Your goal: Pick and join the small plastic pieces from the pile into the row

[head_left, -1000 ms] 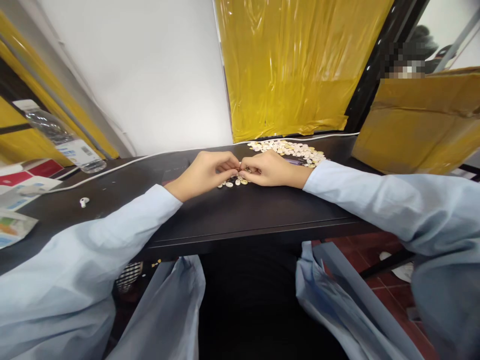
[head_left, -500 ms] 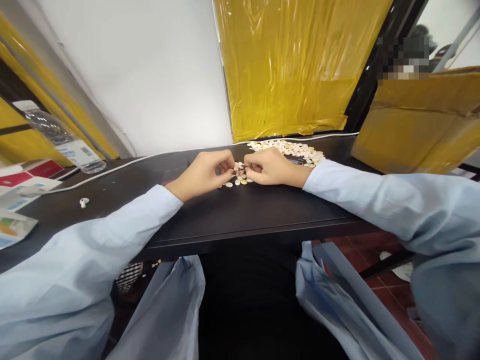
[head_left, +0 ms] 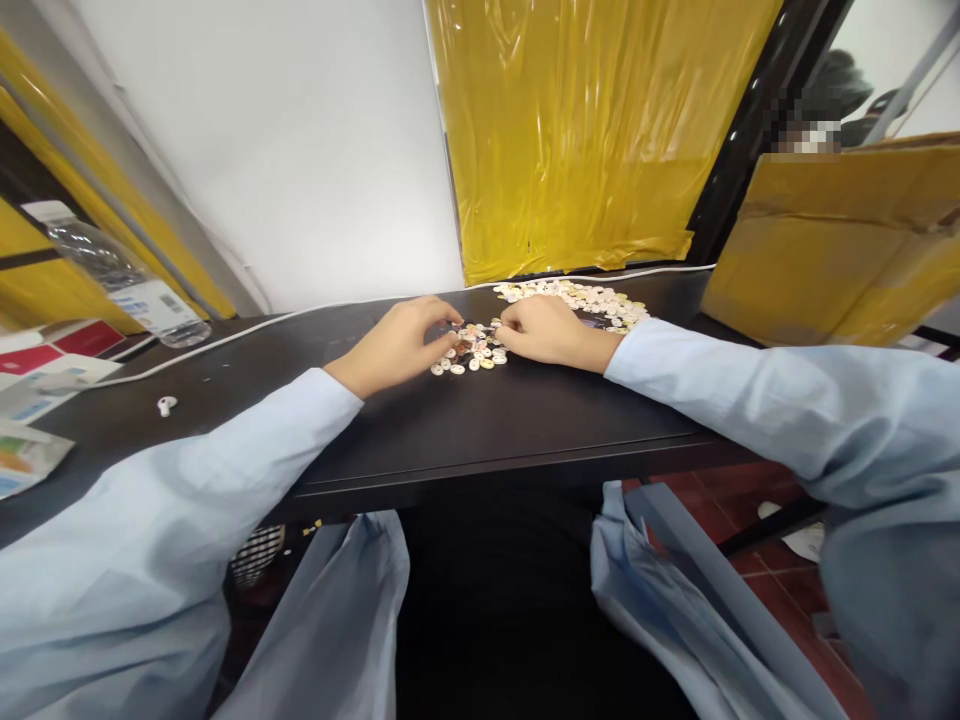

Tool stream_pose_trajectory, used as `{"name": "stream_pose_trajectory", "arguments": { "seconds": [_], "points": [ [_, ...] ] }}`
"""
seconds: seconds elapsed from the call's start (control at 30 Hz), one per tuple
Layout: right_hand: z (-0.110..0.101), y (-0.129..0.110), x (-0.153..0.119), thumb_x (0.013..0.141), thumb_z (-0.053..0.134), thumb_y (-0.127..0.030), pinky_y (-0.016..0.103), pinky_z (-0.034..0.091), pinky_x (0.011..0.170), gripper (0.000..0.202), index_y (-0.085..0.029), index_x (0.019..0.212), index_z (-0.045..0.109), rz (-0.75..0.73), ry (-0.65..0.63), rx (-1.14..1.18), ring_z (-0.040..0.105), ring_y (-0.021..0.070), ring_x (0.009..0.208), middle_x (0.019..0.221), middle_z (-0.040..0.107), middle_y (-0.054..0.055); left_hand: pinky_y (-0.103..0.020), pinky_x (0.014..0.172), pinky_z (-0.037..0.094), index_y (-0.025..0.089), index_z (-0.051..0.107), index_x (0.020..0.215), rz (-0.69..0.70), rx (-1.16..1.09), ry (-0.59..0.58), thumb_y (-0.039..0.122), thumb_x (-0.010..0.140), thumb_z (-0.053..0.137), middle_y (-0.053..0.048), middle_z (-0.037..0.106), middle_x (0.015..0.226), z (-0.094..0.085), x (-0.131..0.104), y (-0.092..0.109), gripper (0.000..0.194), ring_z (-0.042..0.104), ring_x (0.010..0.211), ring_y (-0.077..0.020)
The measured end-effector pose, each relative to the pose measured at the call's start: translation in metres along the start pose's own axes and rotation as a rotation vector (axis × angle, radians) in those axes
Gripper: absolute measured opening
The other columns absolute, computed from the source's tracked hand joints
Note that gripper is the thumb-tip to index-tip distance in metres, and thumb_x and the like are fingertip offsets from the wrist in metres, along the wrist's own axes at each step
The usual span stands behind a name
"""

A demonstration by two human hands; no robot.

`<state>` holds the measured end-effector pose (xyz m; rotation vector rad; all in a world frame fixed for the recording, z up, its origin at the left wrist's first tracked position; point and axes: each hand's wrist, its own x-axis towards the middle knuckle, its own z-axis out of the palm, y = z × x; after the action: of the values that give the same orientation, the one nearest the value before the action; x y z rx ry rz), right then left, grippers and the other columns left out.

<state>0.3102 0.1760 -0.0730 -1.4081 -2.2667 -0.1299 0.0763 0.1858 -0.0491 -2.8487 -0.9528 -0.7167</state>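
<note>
A small heap of pale, oval, button-like pieces (head_left: 474,348) lies on the dark table, between my two hands. My left hand (head_left: 401,345) is at the heap's left side, thumb and forefinger apart, with nothing visible between them. From the right, my right hand (head_left: 546,332) reaches the heap's edge. Its fingers are curved and a small gap shows between forefinger and thumb; the other fingertips are hidden. Behind my right hand spreads a larger pile of similar pieces (head_left: 592,298), some with yellowish edges. Markings on the pieces are too small to read.
A white cable (head_left: 300,312) runs along the back of the table (head_left: 480,425). At left are a clear bottle (head_left: 124,275), a white earbud (head_left: 166,406) and some packets (head_left: 34,455). A cardboard box (head_left: 832,240) stands at right; a person is partly visible beyond it.
My hands have drawn apart slightly from over the small heap, uncovering more of its pieces. The fingers of my left hand have spread from a near pinch.
</note>
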Motion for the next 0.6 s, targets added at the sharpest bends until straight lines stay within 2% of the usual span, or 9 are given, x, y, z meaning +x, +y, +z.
{"name": "stream_pose_trajectory", "arguments": {
  "seconds": [0.1, 0.2, 0.33, 0.43, 0.6],
  "points": [
    [-0.0009, -0.0013, -0.0001, 0.081, 0.053, -0.031, 0.032, 0.021, 0.059, 0.028, -0.018, 0.057, 0.060, 0.032, -0.002, -0.016, 0.037, 0.0146, 0.054, 0.055, 0.054, 0.002, -0.042, 0.105, 0.048, 0.017, 0.067, 0.124, -0.024, 0.026, -0.031, 0.038, 0.094, 0.055, -0.012, 0.070, 0.126, -0.0004, -0.0014, -0.0018, 0.039, 0.064, 0.116, -0.0275],
    [-0.0014, -0.0021, -0.0003, 0.080, 0.053, -0.031, 0.032, 0.020, 0.058, 0.028, -0.018, 0.055, 0.058, 0.041, 0.007, -0.017, 0.036, 0.0143, 0.053, 0.054, 0.052, 0.002, -0.044, 0.108, 0.046, 0.016, 0.065, 0.130, -0.077, 0.037, -0.076, 0.041, 0.096, 0.051, -0.012, 0.068, 0.132, -0.0008, -0.0036, -0.0020, 0.044, 0.063, 0.121, -0.0286],
    [-0.0008, -0.0017, -0.0003, 0.079, 0.052, -0.030, 0.031, 0.020, 0.057, 0.027, -0.019, 0.054, 0.053, 0.017, 0.029, 0.004, 0.034, 0.0137, 0.053, 0.053, 0.049, 0.000, -0.039, 0.098, 0.052, 0.021, 0.072, 0.118, -0.093, 0.060, -0.148, 0.039, 0.097, 0.047, -0.008, 0.075, 0.116, -0.0010, -0.0048, -0.0014, 0.037, 0.070, 0.106, -0.0269],
    [-0.0002, -0.0010, -0.0001, 0.079, 0.052, -0.029, 0.031, 0.021, 0.058, 0.026, -0.019, 0.055, 0.053, 0.006, 0.034, 0.015, 0.034, 0.0138, 0.053, 0.053, 0.049, 0.000, -0.035, 0.088, 0.054, 0.023, 0.075, 0.108, -0.082, 0.074, -0.150, 0.036, 0.095, 0.049, -0.006, 0.078, 0.102, -0.0008, -0.0044, -0.0012, 0.032, 0.072, 0.093, -0.0251],
    [0.0006, -0.0006, 0.0001, 0.079, 0.052, -0.029, 0.031, 0.022, 0.059, 0.024, -0.019, 0.058, 0.057, -0.008, 0.036, 0.011, 0.036, 0.0143, 0.055, 0.057, 0.053, 0.001, -0.035, 0.087, 0.054, 0.022, 0.075, 0.105, -0.076, 0.082, -0.132, 0.034, 0.095, 0.048, -0.006, 0.078, 0.100, -0.0007, -0.0039, -0.0018, 0.031, 0.072, 0.093, -0.0252]
  ]
}}
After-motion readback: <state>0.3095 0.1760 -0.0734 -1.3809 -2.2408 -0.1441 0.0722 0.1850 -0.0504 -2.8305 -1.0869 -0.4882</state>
